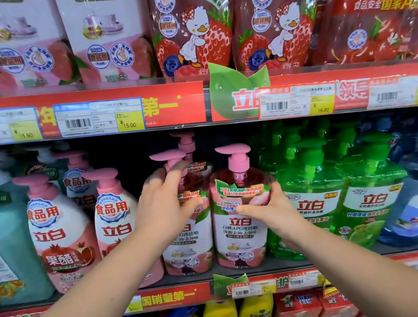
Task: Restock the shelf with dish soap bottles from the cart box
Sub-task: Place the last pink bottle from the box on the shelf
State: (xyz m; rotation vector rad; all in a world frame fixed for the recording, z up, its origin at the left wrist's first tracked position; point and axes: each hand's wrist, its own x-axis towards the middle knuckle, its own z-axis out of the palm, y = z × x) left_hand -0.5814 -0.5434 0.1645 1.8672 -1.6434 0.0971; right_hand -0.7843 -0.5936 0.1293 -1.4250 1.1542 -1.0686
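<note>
Forearms outstretched | left hand (164, 205) – grips left bottle (186, 232) | right hand (267, 208) – grips right bottle (237, 208)

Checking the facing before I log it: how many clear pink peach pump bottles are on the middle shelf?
3. One under the left hand, one held by the right hand, and one behind them with only its pump showing. More may be hidden behind.

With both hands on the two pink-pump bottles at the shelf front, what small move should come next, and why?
Probably push the right-hand clear pink bottle with the pink pump slightly back and straight. The right hand holds its side, and the left hand rests on the neighbouring pink pump bottle; both stand upright at the middle shelf edge, so only aligning seems left.
</note>
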